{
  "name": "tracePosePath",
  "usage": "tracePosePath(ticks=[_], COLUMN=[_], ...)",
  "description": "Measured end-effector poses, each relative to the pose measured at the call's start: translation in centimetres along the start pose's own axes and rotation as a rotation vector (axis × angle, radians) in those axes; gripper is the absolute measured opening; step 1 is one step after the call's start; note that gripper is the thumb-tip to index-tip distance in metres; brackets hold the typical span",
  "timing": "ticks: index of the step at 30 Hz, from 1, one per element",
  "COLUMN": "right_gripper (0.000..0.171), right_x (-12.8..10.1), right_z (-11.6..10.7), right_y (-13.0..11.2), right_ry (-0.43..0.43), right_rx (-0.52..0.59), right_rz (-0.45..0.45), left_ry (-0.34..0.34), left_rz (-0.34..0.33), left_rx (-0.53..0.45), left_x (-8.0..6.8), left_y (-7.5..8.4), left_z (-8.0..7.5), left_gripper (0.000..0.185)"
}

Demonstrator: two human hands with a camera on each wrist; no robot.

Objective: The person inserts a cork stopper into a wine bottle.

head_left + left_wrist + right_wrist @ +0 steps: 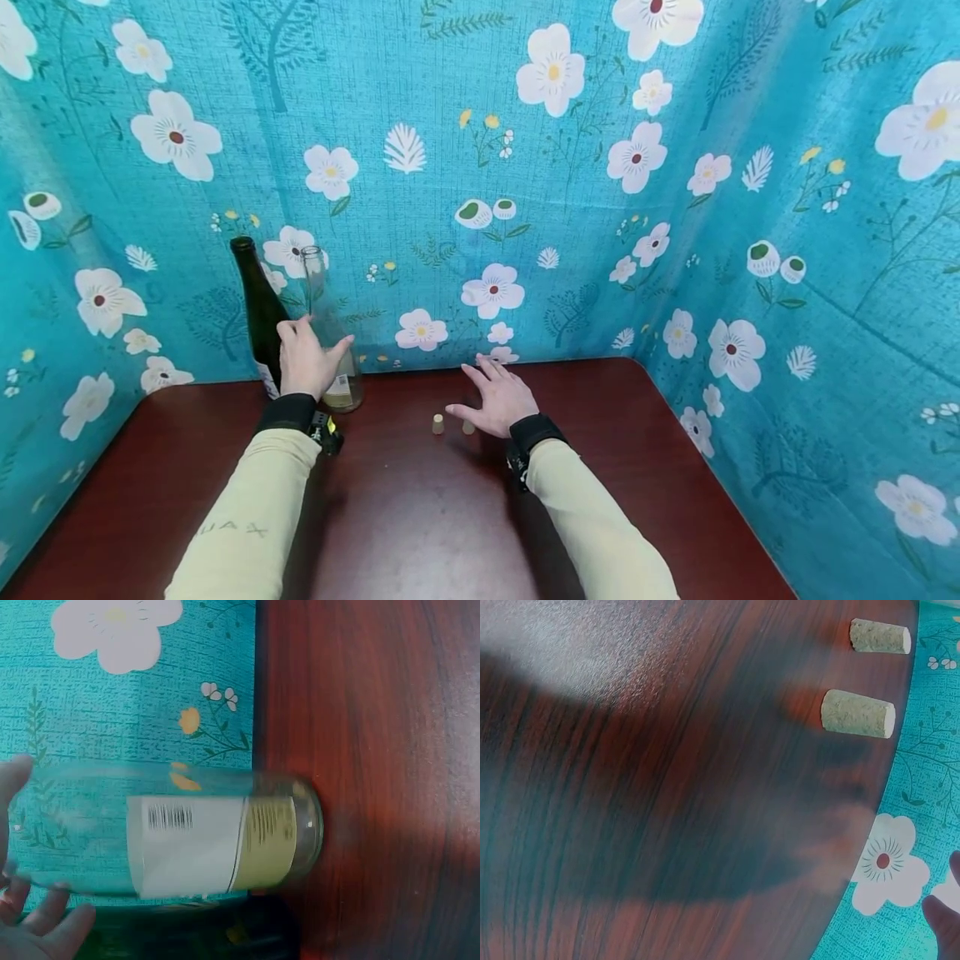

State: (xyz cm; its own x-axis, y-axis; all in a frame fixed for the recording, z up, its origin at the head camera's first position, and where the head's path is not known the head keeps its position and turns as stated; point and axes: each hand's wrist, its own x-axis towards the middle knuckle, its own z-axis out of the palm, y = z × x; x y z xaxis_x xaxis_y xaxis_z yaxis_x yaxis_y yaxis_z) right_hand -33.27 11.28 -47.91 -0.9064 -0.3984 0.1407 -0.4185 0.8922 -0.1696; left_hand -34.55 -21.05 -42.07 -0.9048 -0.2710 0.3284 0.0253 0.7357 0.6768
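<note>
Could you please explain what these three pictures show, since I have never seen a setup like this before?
There is no machine here: a person in pale sleeves works with bare hands, wearing three cameras. The large picture comes from the head camera, looking down at a dark red wooden table walled by blue flowered cloth. The other two come from cameras strapped to each wrist. The left hand reaches round a clear glass bottle with a white and yellow label, which stands upright beside a dark green glass bottle; whether the fingers actually grip it, I cannot tell. The right hand hovers, fingers spread, holding nothing, over two small tan corks, which stand on the table.
</note>
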Motion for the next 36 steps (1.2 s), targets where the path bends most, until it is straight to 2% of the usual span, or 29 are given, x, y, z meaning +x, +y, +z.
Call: tracePosePath(ticks=[5, 10, 13, 18, 22, 26, 29, 33, 36], right_gripper=[0.091, 0.095, 0.098, 0.108, 0.113, 0.113, 0.102, 0.087, 0.082], right_x=[0.1, 0.9, 1.4, 1.9, 1.8, 1.2, 0.7, -0.2, -1.0], right_z=[-0.1, -0.4, -1.2, -3.2, -4.4, -5.1, -5.2, -5.1, -4.9], right_y=[-0.4, -1.4, -2.3, -5.0, -7.5, -9.4, -10.3, -10.8, -10.9], right_ry=[0.004, 0.015, 0.03, 0.049, 0.033, 0.053, 0.105, 0.177, 0.213], right_rx=[0.005, 0.05, 0.12, 0.351, 0.552, 0.699, 0.791, 0.87, 0.848], right_rz=[-0.007, -0.023, -0.009, 0.003, -0.011, -0.071, -0.132, -0.156, -0.174], left_ry=[-0.031, 0.034, 0.066, 0.085, 0.084, 0.056, 0.038, 0.005, -0.038], left_rz=[-0.004, 0.009, 0.071, 0.223, 0.373, 0.501, 0.549, 0.564, 0.56], left_rx=[-0.055, -0.037, -0.012, 0.029, 0.031, -0.02, -0.067, -0.131, -0.184], left_x=[-0.5, -0.9, -0.7, -0.9, -2.2, -3.7, -4.6, -6.1, -7.2], left_y=[-0.1, 0.8, 2.5, 5.5, 7.5, 9.1, 10.0, 10.5, 10.5], left_z=[0.4, -0.8, -1.6, -2.9, -3.4, -3.6, -3.8, -4.5, -4.8], left_gripper=[0.072, 0.066, 0.071, 0.081, 0.079, 0.073, 0.068, 0.067, 0.066])
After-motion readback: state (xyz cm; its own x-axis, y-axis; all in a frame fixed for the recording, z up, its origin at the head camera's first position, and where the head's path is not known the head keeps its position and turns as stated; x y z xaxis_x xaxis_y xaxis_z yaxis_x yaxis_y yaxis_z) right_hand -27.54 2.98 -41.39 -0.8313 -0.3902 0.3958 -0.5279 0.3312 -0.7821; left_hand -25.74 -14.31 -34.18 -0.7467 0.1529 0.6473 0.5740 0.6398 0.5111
